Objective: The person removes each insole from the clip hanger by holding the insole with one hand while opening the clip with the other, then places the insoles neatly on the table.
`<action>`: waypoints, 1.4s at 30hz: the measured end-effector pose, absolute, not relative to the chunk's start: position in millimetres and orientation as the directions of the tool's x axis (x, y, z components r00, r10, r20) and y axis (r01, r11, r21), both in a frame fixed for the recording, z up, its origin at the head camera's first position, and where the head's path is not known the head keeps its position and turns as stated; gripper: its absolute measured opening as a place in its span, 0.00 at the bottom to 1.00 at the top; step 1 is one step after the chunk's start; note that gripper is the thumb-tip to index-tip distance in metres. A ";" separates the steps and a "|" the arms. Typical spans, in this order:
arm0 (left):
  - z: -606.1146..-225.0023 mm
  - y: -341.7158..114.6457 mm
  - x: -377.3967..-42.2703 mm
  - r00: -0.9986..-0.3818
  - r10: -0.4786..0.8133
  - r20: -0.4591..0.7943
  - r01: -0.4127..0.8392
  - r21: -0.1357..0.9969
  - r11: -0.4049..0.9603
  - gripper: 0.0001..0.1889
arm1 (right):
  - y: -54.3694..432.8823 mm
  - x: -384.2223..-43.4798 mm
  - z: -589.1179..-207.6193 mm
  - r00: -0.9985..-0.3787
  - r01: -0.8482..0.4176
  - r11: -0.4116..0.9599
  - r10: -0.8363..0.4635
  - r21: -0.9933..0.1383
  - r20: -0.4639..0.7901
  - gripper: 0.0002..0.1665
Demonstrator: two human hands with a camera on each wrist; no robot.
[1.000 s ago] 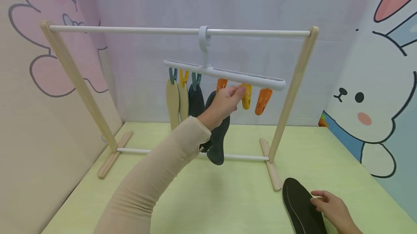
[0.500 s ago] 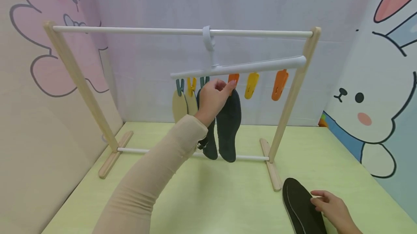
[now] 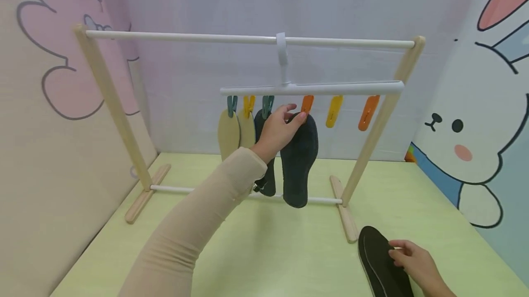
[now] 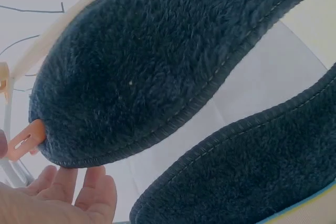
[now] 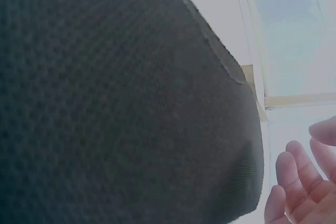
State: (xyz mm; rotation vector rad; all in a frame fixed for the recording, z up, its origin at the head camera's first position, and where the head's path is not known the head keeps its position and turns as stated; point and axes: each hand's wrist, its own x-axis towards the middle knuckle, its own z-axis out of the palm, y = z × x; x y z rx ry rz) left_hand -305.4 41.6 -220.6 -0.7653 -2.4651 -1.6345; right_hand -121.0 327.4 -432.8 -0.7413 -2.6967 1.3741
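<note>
A dark, fleecy insole (image 3: 301,159) hangs from an orange clip (image 3: 307,103) on the white clip hanger (image 3: 347,88). My left hand (image 3: 276,131) is at its top edge, thumb toward the clip. In the left wrist view the fingers (image 4: 65,182) lie loosely along the insole's rim without pinching it. Another dark insole (image 3: 269,180) hangs just left, partly behind the hand. At the lower right, my right hand (image 3: 417,262) rests relaxed beside dark insoles (image 3: 380,255) on the table. The right wrist view shows its fingers apart and holding nothing.
Two tan insoles (image 3: 228,136) hang from clips at the hanger's left. A yellow clip (image 3: 334,111) and an orange clip (image 3: 368,112) hang bare at its right. The hanger hooks over the white rail (image 3: 186,37) of a wooden-legged rack standing on the pale table (image 3: 239,251).
My left hand has moved from the yellow clip back to the orange clip and the insole below it. The hanger has swung round, turning that insole toward the front. The right hand barely moves.
</note>
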 end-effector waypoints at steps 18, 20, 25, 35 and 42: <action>-221.8 38.8 -302.0 -0.865 0.370 0.340 0.468 0.812 0.348 0.17 | 294.4 -141.8 -405.1 -0.936 0.265 0.471 0.337 -0.841 -0.107 0.22; -221.9 38.2 -302.2 -0.863 0.372 0.341 0.471 0.809 0.352 0.17 | 289.4 -146.2 -399.2 -0.944 0.235 0.472 0.320 -0.850 -0.084 0.22; -223.4 36.5 -302.4 -0.860 0.373 0.349 0.479 0.804 0.353 0.17 | 277.0 -156.1 -387.4 -0.954 0.175 0.444 0.296 -0.878 -0.041 0.21; -222.9 36.0 -300.0 -0.847 0.402 0.347 0.498 0.782 0.376 0.18 | 254.2 -167.4 -382.3 -0.966 0.111 0.411 0.258 -0.905 -0.001 0.19; -222.6 36.5 -298.2 -0.852 0.409 0.326 0.491 0.770 0.408 0.17 | 233.1 -172.3 -369.8 -0.967 0.038 0.372 0.248 -0.927 0.060 0.18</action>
